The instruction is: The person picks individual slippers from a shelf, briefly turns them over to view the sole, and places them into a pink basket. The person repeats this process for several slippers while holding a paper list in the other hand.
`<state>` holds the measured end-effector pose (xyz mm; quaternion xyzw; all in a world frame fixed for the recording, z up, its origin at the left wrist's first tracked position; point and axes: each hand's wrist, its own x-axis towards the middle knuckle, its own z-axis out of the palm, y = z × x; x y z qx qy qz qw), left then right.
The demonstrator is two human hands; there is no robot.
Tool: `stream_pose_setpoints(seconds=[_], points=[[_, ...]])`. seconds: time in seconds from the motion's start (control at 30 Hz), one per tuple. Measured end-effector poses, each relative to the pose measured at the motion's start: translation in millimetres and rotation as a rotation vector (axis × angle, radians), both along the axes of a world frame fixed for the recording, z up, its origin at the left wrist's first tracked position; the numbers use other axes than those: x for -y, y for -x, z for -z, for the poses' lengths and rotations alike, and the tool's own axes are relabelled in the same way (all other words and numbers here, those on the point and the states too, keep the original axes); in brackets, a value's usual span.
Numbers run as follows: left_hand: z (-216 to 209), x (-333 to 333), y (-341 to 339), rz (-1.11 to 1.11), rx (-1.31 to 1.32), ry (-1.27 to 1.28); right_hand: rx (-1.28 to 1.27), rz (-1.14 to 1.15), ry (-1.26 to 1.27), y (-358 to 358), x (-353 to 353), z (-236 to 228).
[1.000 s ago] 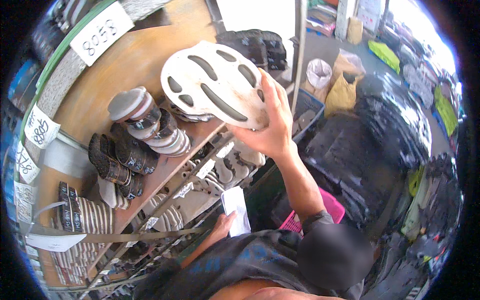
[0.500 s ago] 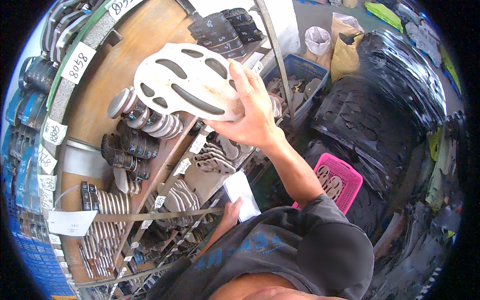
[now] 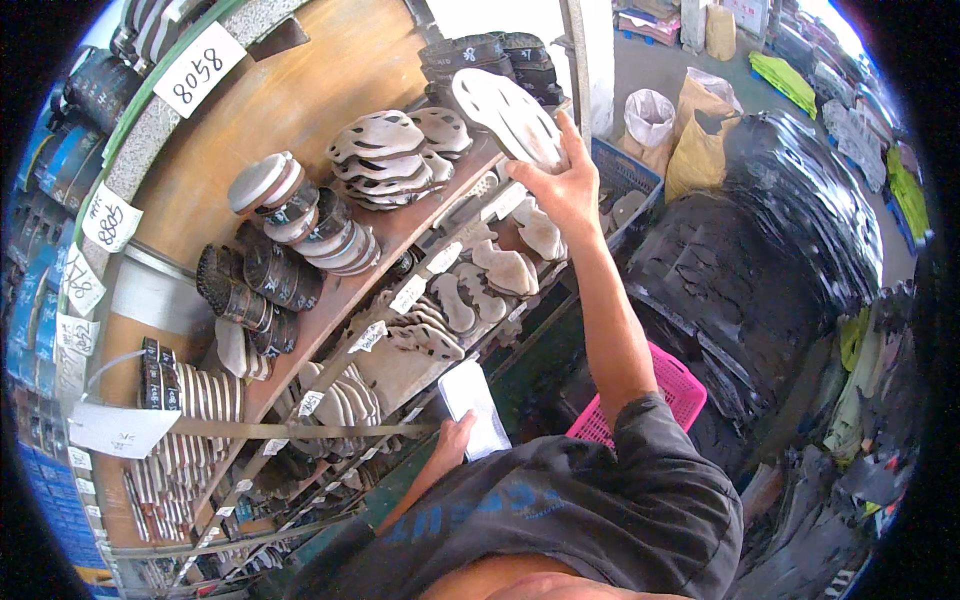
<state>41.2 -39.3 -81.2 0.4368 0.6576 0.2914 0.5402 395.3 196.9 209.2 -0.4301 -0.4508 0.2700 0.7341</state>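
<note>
My right hand (image 3: 568, 192) is raised over the upper shelf, thumb and fingers gripping the near end of a white, sole-shaped plate (image 3: 508, 118) with long oval slots. The plate is tilted, in front of some dark stacked sole moulds (image 3: 480, 60). To its left, a pile of similar white slotted plates (image 3: 380, 155) lies on the shelf board. Lower down, near my body, my left hand (image 3: 455, 438) is closed on the edge of a white paper sheet or pad (image 3: 474, 408).
Shelves (image 3: 430, 205) carry white and dark sole-shaped pieces and paper labels. A pink basket (image 3: 680, 385) sits beside my right arm. Behind it lie black sheet material (image 3: 710, 270), a blue crate (image 3: 630, 170) and a yellow sack (image 3: 700, 155). A metal post (image 3: 578, 70) stands near my right hand.
The slotted plate in my right hand has moved right and farther from me, and has turned. The pile of slotted plates behind it now shows. My left hand still grips the paper.
</note>
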Motion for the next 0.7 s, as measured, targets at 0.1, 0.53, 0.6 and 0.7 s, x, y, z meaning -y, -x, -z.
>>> stream_pose_setpoints(seconds=[0.1,0.53,0.6,0.7], points=[[-6,-6,8,0.058,-0.071,-0.034,0.133,0.055,0.048,4,-29,12],[25,-39,36,-0.045,-0.062,0.111,0.664,0.136,0.231,55,-127,16],[41,-43,36,-0.061,-0.010,0.141,0.702,0.157,0.238,57,-135,12],[57,-53,39,-0.033,-0.018,0.273,0.839,0.162,0.281,56,-142,9]])
